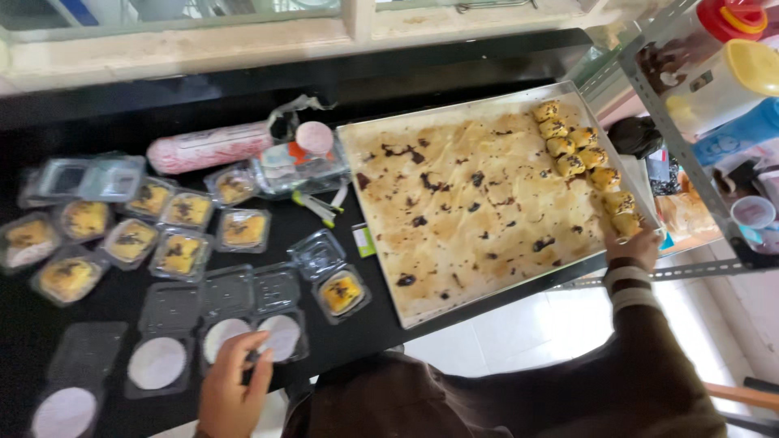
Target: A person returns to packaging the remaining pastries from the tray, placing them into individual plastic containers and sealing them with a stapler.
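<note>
Near edge of the black tabletop (341, 81): the left hand (231, 389) rests on an open clear plastic clamshell box (251, 337) that holds a white round liner. Its fingers (258, 375) are curled onto the box rim; the view does not settle whether the grip pinches the rim or only presses on it. More open boxes with white liners (157, 362) lie just beside it toward the left near corner.

Right side: the right hand (635, 246) reaches to the near right corner of the metal baking tray (389, 268), its grip closed around a golden pastry (626, 223). The tray overhangs the right end of the tabletop. It is lined with stained baking paper (462, 195). A double row of pastries (572, 150) runs along its right edge.

Centre: one filled box (341, 292) stands open just left of the tray, a small green label (363, 240) beside it.

Farther left: closed filled boxes (154, 239) sit grouped together.

Far side: a pink-patterned roll (207, 146) and a clear bag with a pink round lid (296, 158) lie near the far edge.
</note>
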